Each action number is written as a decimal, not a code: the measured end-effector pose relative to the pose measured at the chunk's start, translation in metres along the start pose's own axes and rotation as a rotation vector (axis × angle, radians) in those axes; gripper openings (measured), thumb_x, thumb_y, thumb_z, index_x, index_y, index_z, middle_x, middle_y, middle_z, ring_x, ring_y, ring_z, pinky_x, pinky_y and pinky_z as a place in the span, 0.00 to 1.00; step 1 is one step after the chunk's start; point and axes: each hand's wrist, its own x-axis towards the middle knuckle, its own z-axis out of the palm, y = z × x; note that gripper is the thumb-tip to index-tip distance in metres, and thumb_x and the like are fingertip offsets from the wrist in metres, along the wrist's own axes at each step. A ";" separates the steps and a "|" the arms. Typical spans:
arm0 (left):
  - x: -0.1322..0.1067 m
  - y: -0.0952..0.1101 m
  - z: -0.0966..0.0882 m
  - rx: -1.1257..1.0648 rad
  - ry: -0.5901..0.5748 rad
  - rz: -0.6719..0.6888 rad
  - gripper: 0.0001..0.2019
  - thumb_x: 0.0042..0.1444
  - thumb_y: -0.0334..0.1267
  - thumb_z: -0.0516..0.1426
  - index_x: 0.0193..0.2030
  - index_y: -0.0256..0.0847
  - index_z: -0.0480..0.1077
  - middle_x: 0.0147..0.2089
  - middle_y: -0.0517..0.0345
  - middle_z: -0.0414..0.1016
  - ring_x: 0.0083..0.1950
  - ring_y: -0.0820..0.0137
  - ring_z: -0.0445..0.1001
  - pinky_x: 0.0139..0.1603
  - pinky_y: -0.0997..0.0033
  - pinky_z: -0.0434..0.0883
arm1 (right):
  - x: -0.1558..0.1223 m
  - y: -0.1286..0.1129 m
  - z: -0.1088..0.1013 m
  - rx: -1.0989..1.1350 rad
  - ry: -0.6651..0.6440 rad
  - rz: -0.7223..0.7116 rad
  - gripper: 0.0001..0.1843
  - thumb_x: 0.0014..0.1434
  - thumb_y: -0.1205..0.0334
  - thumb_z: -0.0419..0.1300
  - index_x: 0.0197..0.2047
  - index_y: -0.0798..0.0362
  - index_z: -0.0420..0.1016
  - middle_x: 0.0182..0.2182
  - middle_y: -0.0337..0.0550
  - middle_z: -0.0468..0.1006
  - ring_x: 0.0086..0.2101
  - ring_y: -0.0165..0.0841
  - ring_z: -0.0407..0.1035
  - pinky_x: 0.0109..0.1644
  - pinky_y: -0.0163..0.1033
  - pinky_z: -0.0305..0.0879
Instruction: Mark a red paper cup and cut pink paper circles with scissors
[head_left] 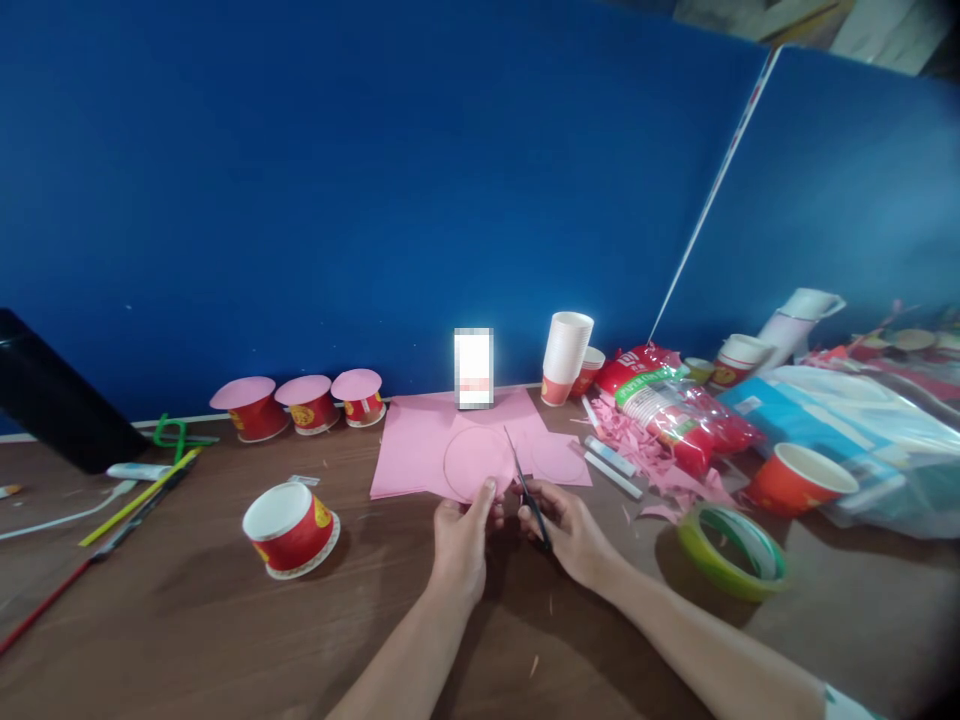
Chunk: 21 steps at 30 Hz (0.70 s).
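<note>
- At the lower centre of the frame, the left hand (461,545) has its thumb and fingers clamped on the near edge of a pink paper piece (476,462) with a drawn circle.
- Just beside it, the right hand (574,530) has its fingers closed around the handles of black-handled scissors (535,510); the blades point up along the paper's right edge, though I can't tell whether they touch it.
- Lower right: a yellow-green tape roll (724,578) lies flat on the table (202,640).
- Left of centre: a short red paper cup (292,530) stands upside down, flared rim on the table.
- Middle of the frame: pink sheets (405,450) lie behind the held piece.
- Right of these: pink scraps (637,440) beside a red plastic package (671,395).
- Farther back, left of centre: three short red cups (305,412) topped with pink discs (302,389).
- Right of centre: a tall cup stack (566,350) before the blue partition (375,180).
</note>
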 end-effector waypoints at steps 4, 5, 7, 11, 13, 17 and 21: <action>0.000 0.000 0.000 -0.013 -0.006 -0.006 0.15 0.38 0.43 0.64 0.24 0.30 0.71 0.19 0.59 0.68 0.19 0.79 0.63 0.20 0.79 0.61 | 0.000 0.000 0.000 -0.008 0.010 0.016 0.19 0.54 0.54 0.58 0.46 0.56 0.68 0.23 0.36 0.63 0.24 0.27 0.56 0.28 0.32 0.58; 0.000 0.000 0.000 -0.016 -0.009 -0.008 0.15 0.38 0.43 0.64 0.24 0.30 0.71 0.19 0.59 0.67 0.19 0.79 0.63 0.20 0.79 0.61 | 0.000 0.000 0.000 -0.012 0.009 0.018 0.19 0.54 0.54 0.58 0.46 0.56 0.68 0.23 0.36 0.63 0.24 0.27 0.56 0.28 0.32 0.58; 0.000 0.001 0.001 -0.017 -0.013 -0.011 0.15 0.38 0.43 0.64 0.23 0.30 0.71 0.20 0.59 0.68 0.20 0.80 0.63 0.20 0.79 0.61 | 0.000 0.000 -0.001 -0.020 0.012 0.015 0.19 0.54 0.54 0.58 0.46 0.57 0.68 0.23 0.36 0.63 0.24 0.26 0.56 0.28 0.32 0.57; -0.001 0.002 0.001 0.000 -0.022 -0.011 0.15 0.37 0.43 0.64 0.23 0.29 0.72 0.20 0.58 0.68 0.19 0.79 0.63 0.20 0.79 0.61 | 0.000 -0.001 -0.001 -0.035 0.008 0.001 0.19 0.54 0.54 0.58 0.46 0.56 0.68 0.24 0.36 0.64 0.25 0.26 0.56 0.28 0.31 0.57; -0.001 0.001 0.000 0.007 -0.016 -0.006 0.16 0.36 0.43 0.65 0.23 0.29 0.72 0.19 0.58 0.68 0.19 0.79 0.63 0.20 0.79 0.61 | 0.000 -0.002 -0.001 -0.032 0.003 0.004 0.19 0.54 0.54 0.58 0.46 0.56 0.67 0.24 0.36 0.64 0.25 0.26 0.57 0.28 0.31 0.57; 0.000 0.000 -0.001 0.032 -0.007 0.002 0.16 0.36 0.44 0.65 0.23 0.28 0.72 0.20 0.56 0.69 0.19 0.78 0.64 0.20 0.78 0.62 | 0.001 -0.003 0.000 -0.015 0.003 0.016 0.20 0.53 0.52 0.59 0.45 0.56 0.68 0.23 0.35 0.63 0.25 0.27 0.58 0.29 0.32 0.59; 0.000 0.000 -0.002 0.061 -0.018 -0.002 0.16 0.37 0.44 0.65 0.23 0.28 0.73 0.19 0.55 0.69 0.19 0.78 0.64 0.21 0.77 0.63 | 0.001 -0.004 0.001 0.000 0.003 0.018 0.20 0.54 0.52 0.58 0.46 0.56 0.67 0.24 0.36 0.64 0.25 0.27 0.58 0.29 0.32 0.59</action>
